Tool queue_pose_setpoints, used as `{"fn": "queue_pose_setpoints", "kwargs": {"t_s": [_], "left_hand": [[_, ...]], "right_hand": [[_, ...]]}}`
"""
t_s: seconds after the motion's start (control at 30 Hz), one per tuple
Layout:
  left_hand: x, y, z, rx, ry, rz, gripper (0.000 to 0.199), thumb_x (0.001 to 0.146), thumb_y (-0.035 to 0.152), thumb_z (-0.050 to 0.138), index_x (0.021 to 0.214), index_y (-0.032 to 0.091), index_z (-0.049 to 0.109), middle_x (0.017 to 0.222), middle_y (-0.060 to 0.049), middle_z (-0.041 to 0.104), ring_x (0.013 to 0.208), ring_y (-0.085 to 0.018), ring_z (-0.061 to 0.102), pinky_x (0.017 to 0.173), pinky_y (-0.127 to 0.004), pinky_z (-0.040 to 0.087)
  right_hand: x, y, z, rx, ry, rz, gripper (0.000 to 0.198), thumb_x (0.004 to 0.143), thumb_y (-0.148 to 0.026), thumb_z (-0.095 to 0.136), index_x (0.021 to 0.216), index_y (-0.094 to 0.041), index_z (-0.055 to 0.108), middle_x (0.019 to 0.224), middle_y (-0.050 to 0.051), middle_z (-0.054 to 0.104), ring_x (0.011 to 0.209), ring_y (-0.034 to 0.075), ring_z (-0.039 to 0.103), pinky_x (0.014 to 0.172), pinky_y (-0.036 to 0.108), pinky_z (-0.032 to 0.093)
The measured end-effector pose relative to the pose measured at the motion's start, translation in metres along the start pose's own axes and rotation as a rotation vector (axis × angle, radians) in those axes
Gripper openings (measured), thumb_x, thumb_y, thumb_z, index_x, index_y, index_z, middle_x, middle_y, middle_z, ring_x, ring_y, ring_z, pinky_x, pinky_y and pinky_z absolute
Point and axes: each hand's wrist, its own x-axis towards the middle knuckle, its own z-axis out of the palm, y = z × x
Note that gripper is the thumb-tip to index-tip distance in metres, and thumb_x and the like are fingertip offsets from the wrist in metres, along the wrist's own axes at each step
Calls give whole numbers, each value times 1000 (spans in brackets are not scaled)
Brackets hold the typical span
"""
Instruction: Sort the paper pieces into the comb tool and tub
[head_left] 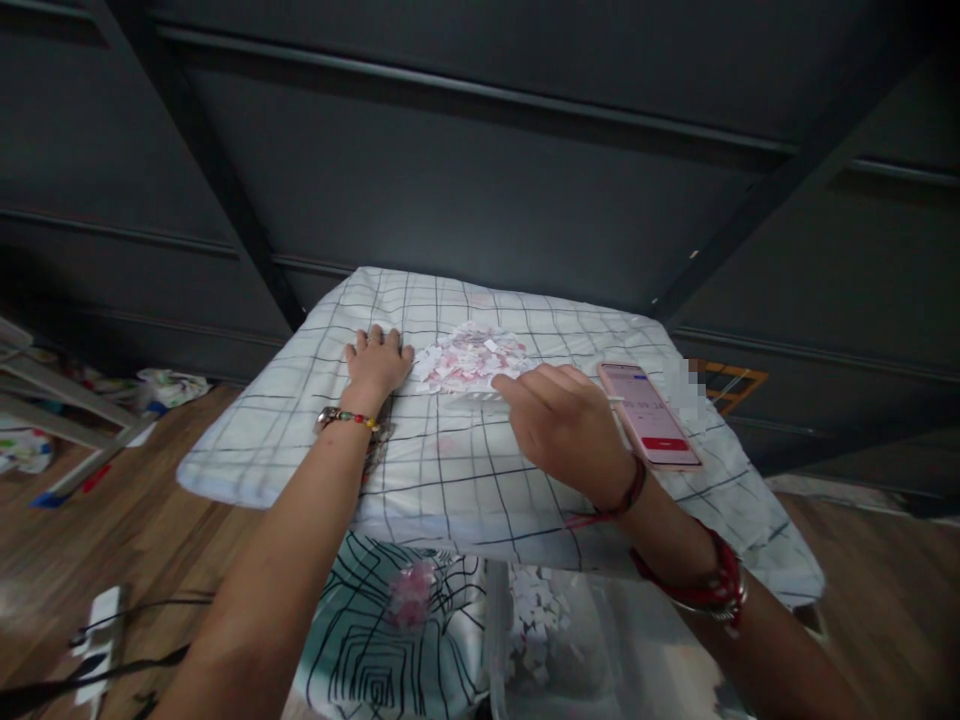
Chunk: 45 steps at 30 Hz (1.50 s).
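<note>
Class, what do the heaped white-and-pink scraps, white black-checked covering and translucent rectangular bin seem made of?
Scraps: probably matt paper, being thin and angular. Covering: smooth fabric or plastic sheeting, softly creased; unclear which. Bin: likely smooth plastic, walls hazily see-through.

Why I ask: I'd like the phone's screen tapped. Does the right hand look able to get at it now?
Probably yes: the phone lies face up close beside the right hand, its screen uncovered. The hand seems to hold a white item, though, which may need setting down first.
</note>
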Motion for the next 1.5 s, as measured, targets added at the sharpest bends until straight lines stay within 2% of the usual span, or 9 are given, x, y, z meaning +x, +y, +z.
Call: {"fn": "queue_pose_setpoints", "kwargs": {"t_s": [0.23,0.4,0.5,0.6,0.77,1.0,1.17,1.33,1.5], "left_hand": [[-1,-1,0,5,-11,2,60,95,42,25,147,18,39,159,-12,30,146,-35,24,114,-53,26],[-1,0,0,14,6,1,57,95,41,25,145,19,42,158,-12,32,146,-34,26,113,-53,27],[-1,-1,1,15,-1,6,58,96,40,25,146,17,41,159,-13,30,146,-35,24,114,-53,26],[-2,-1,1,28,-3,8,58,96,41,24,147,18,40,159,-12,30,146,-35,24,114,-53,26],[-4,-1,-1,29,-15,3,58,96,41,25,147,17,39,160,-13,29,146,-35,23,115,-52,26],[-1,-2,2,15,-1,10,58,96,40,24,147,17,40,159,-13,30,146,-36,24,114,-54,26],[-2,-1,0,13,-18,4,59,96,40,24,147,16,39,159,-13,29,147,-36,22,115,-53,25],[-4,0,-1,21,-10,8,58,96,40,24,147,16,39,159,-13,29,147,-36,22,115,-53,24],[-2,-1,0,10,-11,14,59,96,40,24,147,16,40,159,-14,29,146,-36,23,114,-54,26]], "right_hand": [[25,-13,24,-79,31,-55,30,90,-8,40,98,-16,67,69,2,58,69,18,42,66,33,24],[17,-11,17,-23,5,-79,30,88,-7,40,97,-17,67,68,1,56,67,18,40,65,32,25],[14,-10,14,-36,51,-56,28,88,-8,41,94,-17,67,66,1,55,67,18,41,65,32,26],[20,-10,20,-75,112,-42,28,89,-8,41,94,-16,67,66,1,56,68,18,42,65,32,26],[30,-13,31,-75,79,-56,27,89,-8,42,88,-17,67,66,1,58,68,18,44,66,31,27],[20,-11,11,-80,109,-53,25,87,-8,43,89,-16,67,62,0,55,64,18,44,65,31,29],[28,-13,24,-111,173,-65,28,89,-8,41,90,-15,68,63,1,57,65,19,44,64,31,28],[32,-15,36,-103,120,-71,28,90,-8,42,91,-16,68,66,2,58,67,18,44,65,32,27],[24,-14,22,-55,82,-45,26,86,-7,43,87,-17,67,64,1,57,66,18,44,66,31,28]]}}
